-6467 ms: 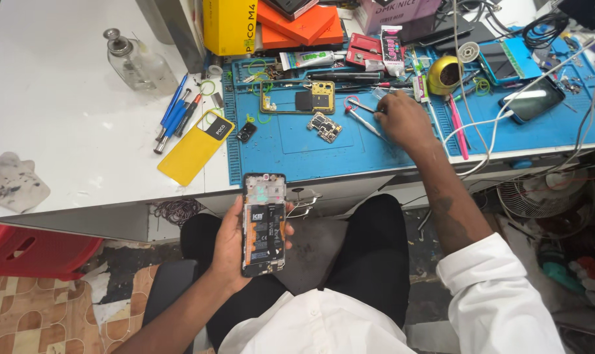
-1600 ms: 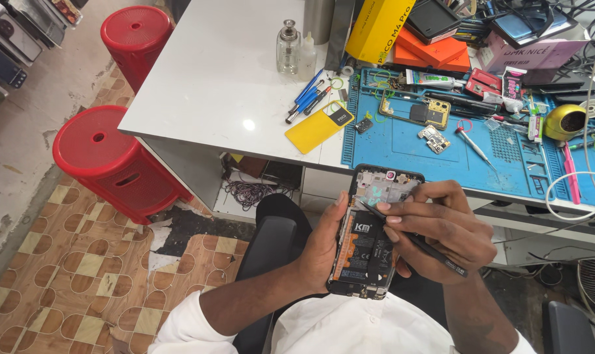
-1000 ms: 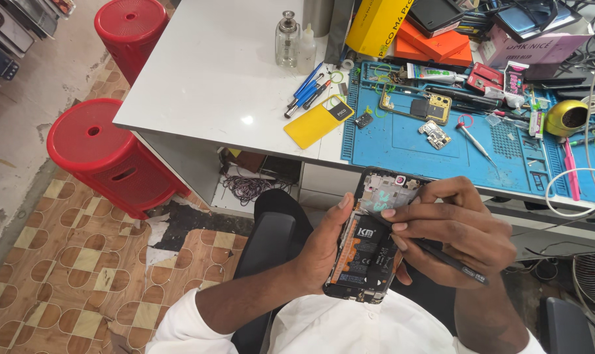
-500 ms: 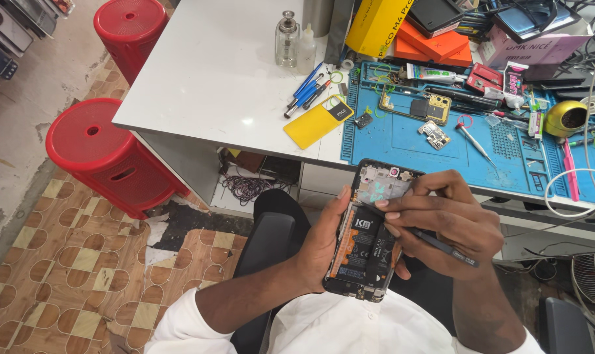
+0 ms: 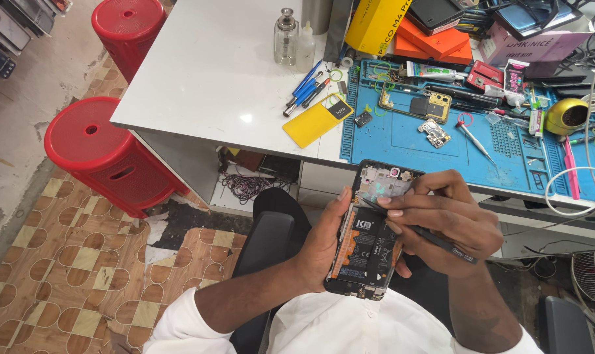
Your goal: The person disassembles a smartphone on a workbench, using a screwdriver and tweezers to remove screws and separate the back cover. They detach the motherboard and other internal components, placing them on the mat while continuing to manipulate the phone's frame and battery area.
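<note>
One opened phone (image 5: 366, 239) sits in the left hand's (image 5: 323, 246) closed grip; right hand (image 5: 451, 223) pinches one dark tool (image 5: 435, 239).

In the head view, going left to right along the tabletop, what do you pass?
Clear glass bottle → bundle of blue-handled tools → flat yellow phone back cover → small loose circuit board on the blue work mat → round yellow dome-shaped holder.
</note>
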